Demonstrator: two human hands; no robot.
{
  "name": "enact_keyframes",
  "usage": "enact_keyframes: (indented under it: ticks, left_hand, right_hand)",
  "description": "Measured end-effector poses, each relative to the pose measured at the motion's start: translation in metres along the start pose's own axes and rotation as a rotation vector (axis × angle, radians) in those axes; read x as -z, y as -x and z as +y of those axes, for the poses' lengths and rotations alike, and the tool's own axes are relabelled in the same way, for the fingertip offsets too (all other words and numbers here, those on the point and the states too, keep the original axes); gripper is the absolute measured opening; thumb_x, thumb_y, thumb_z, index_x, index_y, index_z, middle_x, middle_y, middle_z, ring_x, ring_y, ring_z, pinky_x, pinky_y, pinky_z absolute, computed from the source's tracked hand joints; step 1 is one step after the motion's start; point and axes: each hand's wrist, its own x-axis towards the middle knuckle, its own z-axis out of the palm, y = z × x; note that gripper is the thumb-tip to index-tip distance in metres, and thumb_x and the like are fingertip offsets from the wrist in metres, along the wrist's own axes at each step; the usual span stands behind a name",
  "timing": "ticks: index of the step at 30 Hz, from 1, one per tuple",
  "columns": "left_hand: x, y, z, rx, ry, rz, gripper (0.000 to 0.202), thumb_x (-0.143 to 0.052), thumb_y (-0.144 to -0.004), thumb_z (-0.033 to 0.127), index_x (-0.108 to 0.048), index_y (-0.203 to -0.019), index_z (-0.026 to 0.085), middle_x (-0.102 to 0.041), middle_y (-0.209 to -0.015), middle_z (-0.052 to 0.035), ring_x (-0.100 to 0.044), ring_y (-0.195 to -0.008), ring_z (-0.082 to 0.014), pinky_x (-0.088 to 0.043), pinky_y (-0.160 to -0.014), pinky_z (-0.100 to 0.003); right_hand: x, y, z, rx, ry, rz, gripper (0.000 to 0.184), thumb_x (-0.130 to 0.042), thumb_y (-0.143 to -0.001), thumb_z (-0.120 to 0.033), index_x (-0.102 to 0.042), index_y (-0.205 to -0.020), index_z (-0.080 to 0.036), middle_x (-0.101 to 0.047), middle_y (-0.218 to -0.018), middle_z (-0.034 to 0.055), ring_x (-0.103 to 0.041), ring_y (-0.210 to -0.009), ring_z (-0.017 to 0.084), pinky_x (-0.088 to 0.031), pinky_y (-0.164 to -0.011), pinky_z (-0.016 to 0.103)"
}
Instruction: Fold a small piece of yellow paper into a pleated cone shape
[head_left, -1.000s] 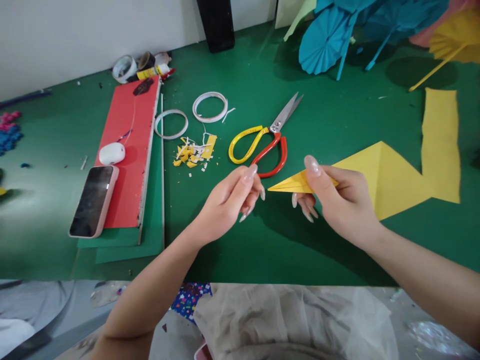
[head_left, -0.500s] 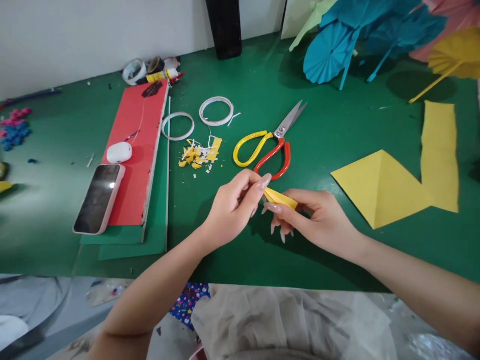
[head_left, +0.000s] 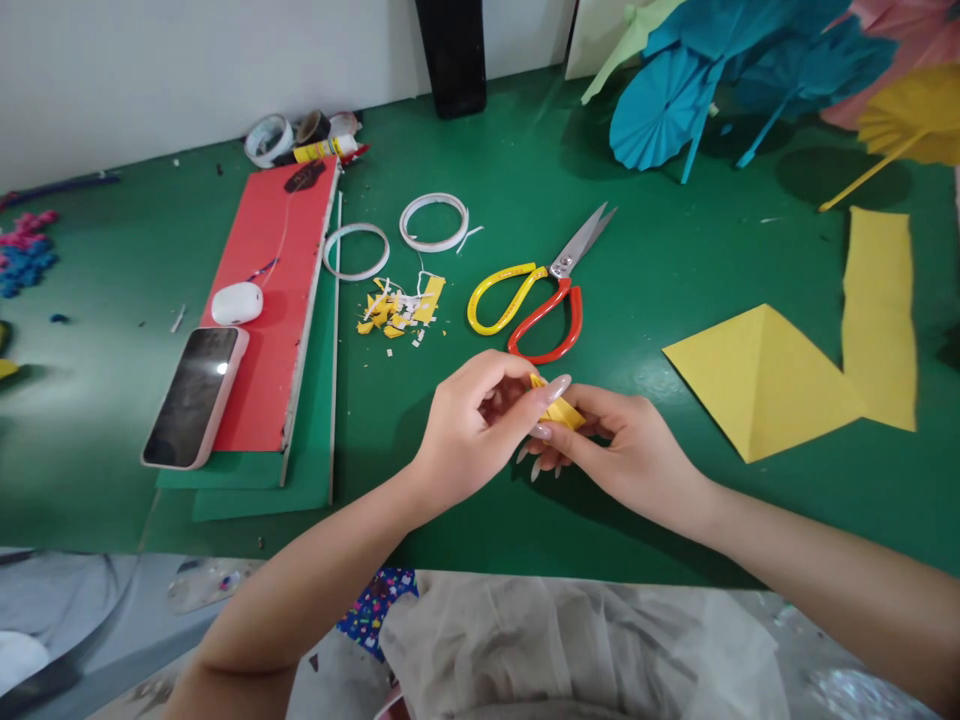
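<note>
Both hands pinch one small piece of folded yellow paper (head_left: 564,412) above the green table. My left hand (head_left: 484,420) is closed, its thumb laid along the paper's left part. From the other side, my right hand (head_left: 622,435) grips the paper's lower edge between thumb and fingers. Part of the paper is hidden behind the left thumb. Just beyond the hands lie scissors (head_left: 559,270) with one yellow and one red handle, blades parted and aimed away to the right. Right of my hands, a creased yellow sheet (head_left: 757,385) rests on the table.
A yellow paper strip (head_left: 879,310) lies at the right, with paper umbrellas (head_left: 660,115) behind. Two tape rolls (head_left: 433,222) and paper scraps (head_left: 401,308) sit left of the scissors. Further left, a phone (head_left: 193,398) and white case (head_left: 237,303) rest on a red board (head_left: 270,250).
My left thumb has slid right and down over the folded paper, covering more of it. The right hand has shifted slightly left, and the hands are closer together.
</note>
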Motion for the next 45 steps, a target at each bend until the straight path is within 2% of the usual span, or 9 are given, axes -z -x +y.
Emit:
enact_keyframes:
  ticks: [5, 10, 14, 22, 26, 31, 39, 42, 45]
  left_hand:
    - [0.000, 0.000, 0.000, -0.029, -0.030, 0.023, 0.016, -0.067, -0.078, 0.029, -0.058, -0.071, 0.017, -0.051, -0.064, 0.0019, -0.047, -0.051, -0.0076, -0.038, -0.045, -0.020]
    - [0.001, -0.001, 0.000, -0.012, 0.021, -0.010, 0.015, -0.067, -0.079, 0.027, -0.058, -0.072, 0.017, -0.053, -0.066, 0.0014, -0.049, -0.053, -0.0083, -0.039, -0.047, -0.020]
    - [0.002, -0.001, 0.000, 0.030, 0.077, -0.027, 0.015, -0.067, -0.078, 0.027, -0.058, -0.071, 0.017, -0.054, -0.064, 0.0018, -0.051, -0.053, -0.0083, -0.041, -0.047, -0.020]
    - [0.006, -0.006, 0.004, 0.165, 0.263, -0.081, 0.024, -0.069, -0.076, 0.031, -0.054, -0.064, 0.016, -0.059, -0.058, 0.0026, -0.053, -0.049, -0.0074, -0.044, -0.045, -0.018]
    - [0.009, -0.009, 0.004, 0.190, 0.331, -0.140, 0.024, -0.067, -0.078, 0.033, -0.055, -0.065, 0.016, -0.057, -0.056, 0.0026, -0.048, -0.044, -0.0053, -0.038, -0.039, -0.017]
    - [0.010, -0.010, 0.003, 0.214, 0.293, -0.147, 0.025, -0.059, -0.084, 0.035, -0.058, -0.069, 0.015, -0.051, -0.054, 0.0031, -0.039, -0.039, -0.0036, -0.028, -0.034, -0.017]
    - [0.011, -0.010, 0.003, 0.235, 0.229, -0.166, 0.035, -0.050, -0.088, 0.041, -0.047, -0.064, 0.016, -0.047, -0.054, 0.0032, -0.039, -0.039, -0.0041, -0.031, -0.036, -0.017]
    - [0.012, -0.012, 0.002, 0.276, 0.247, -0.187, 0.035, -0.047, -0.089, 0.044, -0.049, -0.068, 0.016, -0.048, -0.055, 0.0031, -0.039, -0.039, -0.0045, -0.030, -0.035, -0.017]
    - [0.013, -0.012, 0.002, 0.255, 0.201, -0.160, 0.036, -0.048, -0.088, 0.046, -0.050, -0.068, 0.017, -0.047, -0.054, 0.0035, -0.038, -0.040, -0.0048, -0.030, -0.035, -0.017]
  right_hand:
    - [-0.003, 0.000, 0.001, -0.006, 0.006, 0.004, 0.015, -0.063, -0.083, -0.032, -0.060, -0.081, -0.018, -0.065, -0.067, 0.0009, -0.067, -0.057, 0.015, -0.057, -0.056, 0.025]
    - [-0.003, -0.001, -0.001, -0.075, -0.144, -0.028, 0.020, -0.068, -0.079, -0.035, -0.059, -0.079, -0.017, -0.065, -0.065, 0.0003, -0.064, -0.054, 0.013, -0.056, -0.054, 0.023]
    - [-0.003, -0.001, -0.005, -0.132, -0.264, -0.080, 0.027, -0.070, -0.076, -0.040, -0.058, -0.076, -0.016, -0.064, -0.062, 0.0003, -0.062, -0.051, 0.011, -0.055, -0.051, 0.023]
    - [-0.002, -0.001, -0.006, -0.181, -0.321, -0.126, 0.028, -0.072, -0.073, -0.040, -0.057, -0.076, -0.016, -0.065, -0.060, -0.0004, -0.062, -0.049, 0.011, -0.054, -0.049, 0.021]
    - [0.000, -0.001, -0.006, -0.193, -0.338, -0.153, 0.027, -0.071, -0.075, -0.040, -0.057, -0.076, -0.017, -0.065, -0.061, -0.0007, -0.062, -0.048, 0.010, -0.053, -0.048, 0.021]
    - [0.000, -0.002, -0.006, -0.206, -0.344, -0.159, 0.029, -0.072, -0.074, -0.041, -0.056, -0.076, -0.017, -0.066, -0.061, -0.0003, -0.063, -0.049, 0.011, -0.052, -0.047, 0.021]
    - [0.002, -0.004, -0.004, -0.227, -0.343, -0.169, 0.030, -0.072, -0.074, -0.041, -0.054, -0.074, -0.016, -0.066, -0.061, -0.0005, -0.062, -0.048, 0.010, -0.050, -0.046, 0.019]
    - [0.002, -0.004, -0.004, -0.225, -0.338, -0.164, 0.032, -0.071, -0.074, -0.043, -0.053, -0.073, -0.017, -0.066, -0.061, -0.0002, -0.062, -0.048, 0.011, -0.051, -0.046, 0.021]
    - [0.001, -0.004, -0.004, -0.231, -0.330, -0.157, 0.033, -0.071, -0.074, -0.044, -0.052, -0.072, -0.017, -0.065, -0.061, 0.0001, -0.062, -0.048, 0.011, -0.052, -0.046, 0.021]
